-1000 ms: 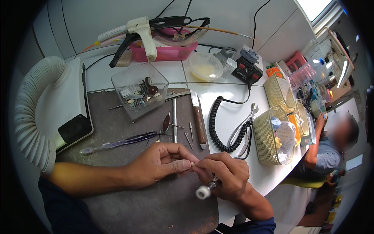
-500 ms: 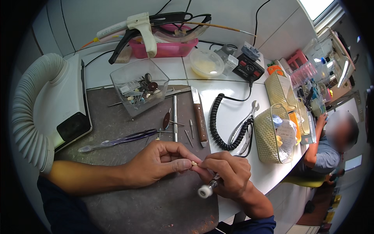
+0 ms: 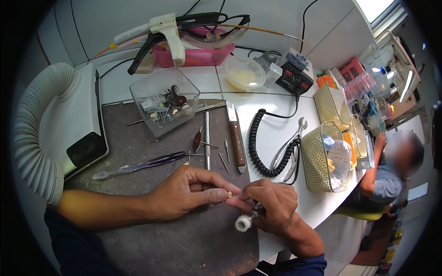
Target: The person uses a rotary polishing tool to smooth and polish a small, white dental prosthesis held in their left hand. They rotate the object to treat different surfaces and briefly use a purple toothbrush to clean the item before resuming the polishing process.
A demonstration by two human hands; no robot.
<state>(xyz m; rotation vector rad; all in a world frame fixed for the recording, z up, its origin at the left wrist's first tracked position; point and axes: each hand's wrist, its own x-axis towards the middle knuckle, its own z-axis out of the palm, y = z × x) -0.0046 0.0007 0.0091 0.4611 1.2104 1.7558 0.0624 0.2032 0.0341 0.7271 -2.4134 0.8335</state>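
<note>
Two hands meet at about 6 o'clock over the dark mat (image 3: 138,152) on the counter (image 3: 276,106). The left hand (image 3: 186,193) pinches a tiny pale piece (image 3: 229,195) between thumb and fingers. The right hand (image 3: 271,209) closes around a rotary handpiece (image 3: 251,216) and also touches the piece. This looks like a check between polishing passes; next, the white brush tip (image 3: 242,223) probably needs turning onto the piece. The handpiece's long axis runs 1 to 7 o'clock, tip toward 7. Which way the piece points is too small to tell.
</note>
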